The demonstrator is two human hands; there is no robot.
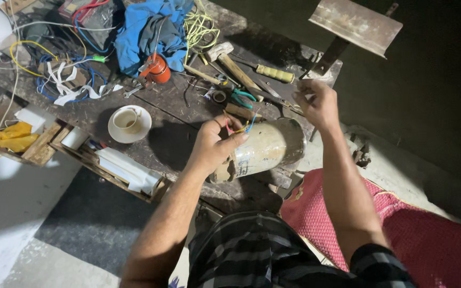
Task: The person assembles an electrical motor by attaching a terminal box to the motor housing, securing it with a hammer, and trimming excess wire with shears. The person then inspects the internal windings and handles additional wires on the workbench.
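My left hand [213, 145] is closed around the end of a dirty cream-coloured metal cylinder [267, 146] that lies on its side on the dark wooden workbench [166, 114]. Thin red, yellow and blue wires [240, 127] stick out from between its fingers. My right hand [317, 102] is raised above the far end of the cylinder, its fingertips pinched together; whether a thin wire is in them is too small to tell.
A white cup on a saucer [129, 122] stands left of the hands. Behind them lie green-handled pliers [241, 96], a hammer [229, 60], a screwdriver [273, 72], an orange tape roll [157, 68], a blue cloth [153, 29] and tangled wires [60, 74]. A red cushion [417, 240] lies at right.
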